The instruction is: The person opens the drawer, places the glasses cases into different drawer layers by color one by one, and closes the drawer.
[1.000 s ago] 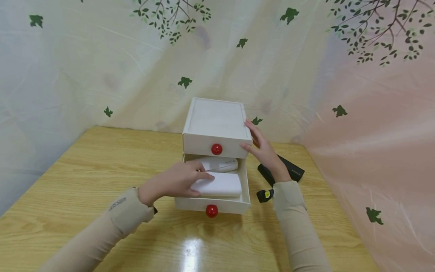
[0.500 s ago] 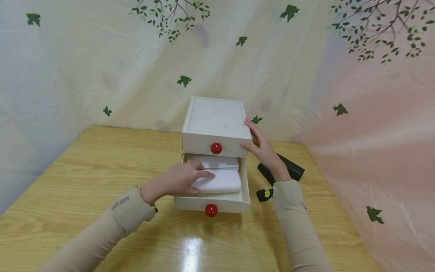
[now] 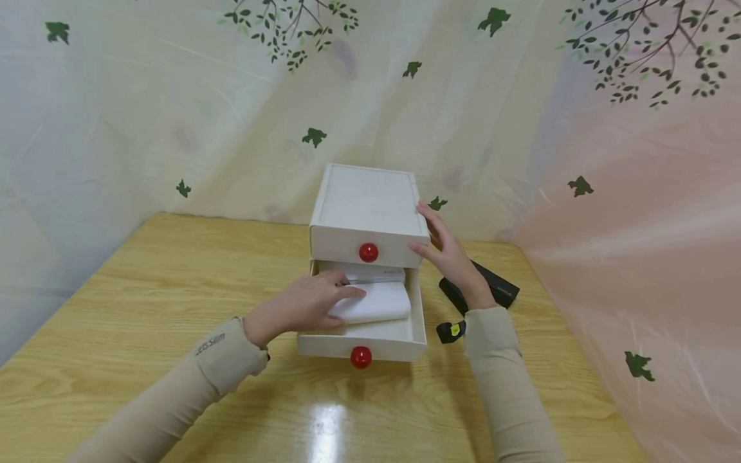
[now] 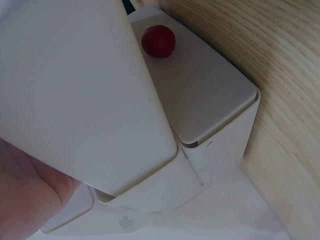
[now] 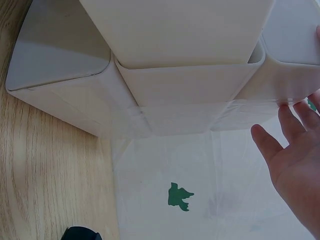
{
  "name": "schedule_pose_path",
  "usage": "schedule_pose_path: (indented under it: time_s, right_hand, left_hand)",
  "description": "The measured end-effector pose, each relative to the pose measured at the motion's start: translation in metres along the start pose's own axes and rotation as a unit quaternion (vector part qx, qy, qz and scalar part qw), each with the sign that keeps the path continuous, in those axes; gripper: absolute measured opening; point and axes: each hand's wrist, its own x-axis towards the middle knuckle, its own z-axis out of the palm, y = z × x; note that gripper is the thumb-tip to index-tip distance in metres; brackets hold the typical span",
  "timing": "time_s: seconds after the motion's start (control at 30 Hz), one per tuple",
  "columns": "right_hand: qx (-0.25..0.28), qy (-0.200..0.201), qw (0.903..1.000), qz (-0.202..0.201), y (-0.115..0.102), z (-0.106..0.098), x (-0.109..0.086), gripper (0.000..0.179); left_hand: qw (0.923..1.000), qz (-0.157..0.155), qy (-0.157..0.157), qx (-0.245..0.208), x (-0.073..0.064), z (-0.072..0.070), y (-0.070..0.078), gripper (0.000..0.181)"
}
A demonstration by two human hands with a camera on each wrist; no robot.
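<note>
A white drawer cabinet point(image 3: 370, 199) with red knobs stands on the table, its middle drawer point(image 3: 399, 350) pulled out. Inside that drawer lie two white oblong cases, one behind the other. My left hand point(image 3: 303, 302) reaches in and pinches the front white case point(image 3: 379, 303), thumb at its near side and fingers over its top. The rear white case point(image 3: 376, 271), with small lettering, is partly hidden under the top unit. My right hand point(image 3: 454, 263) rests its fingers on the right side of the cabinet's top unit, with the thumb at the front corner.
Right of the cabinet, a black oblong case point(image 3: 498, 286) lies partly behind the right wrist. A black strap-like item point(image 3: 450, 332) with a yellow patch lies nearer. A leaf-printed curtain point(image 3: 249, 135) hangs behind the wooden table point(image 3: 220, 270).
The front white case has shifted deeper into the drawer, toward the rear one, with my left hand edging along. My right hand has stayed on the cabinet.
</note>
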Motion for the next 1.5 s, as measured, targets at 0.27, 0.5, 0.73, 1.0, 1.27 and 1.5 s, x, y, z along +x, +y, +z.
schedule_pose_path:
  time_s: [0.27, 0.5, 0.73, 1.0, 1.27, 1.5]
  right_hand:
    - [-0.003, 0.0, 1.0, 0.001, 0.0, 0.0, -0.001, 0.068]
    - [-0.004, 0.001, 1.0, 0.001, 0.001, 0.0, -0.001, 0.068]
    - [-0.009, 0.0, 1.0, 0.002, 0.0, 0.0, -0.001, 0.069]
    - [-0.008, 0.0, 1.0, 0.0, 0.001, 0.001, 0.0, 0.069]
    - [-0.006, 0.001, 1.0, 0.002, 0.001, 0.0, -0.001, 0.068]
    - [-0.009, 0.003, 1.0, 0.002, 0.0, 0.0, -0.001, 0.069]
  left_hand:
    - [0.9998, -0.009, -0.018, 0.003, 0.0, 0.0, 0.004, 0.054]
    - [0.9996, -0.01, -0.025, 0.004, 0.001, 0.001, 0.004, 0.055]
    - [0.9997, -0.01, -0.021, -0.01, 0.0, -0.002, 0.005, 0.054]
    - [0.9974, 0.008, 0.038, -0.061, -0.007, -0.008, 0.003, 0.052]
    - [0.9817, -0.013, 0.079, -0.173, -0.02, -0.019, 0.008, 0.046]
    - [0.9536, -0.007, 0.122, -0.275, -0.028, -0.023, 0.017, 0.039]
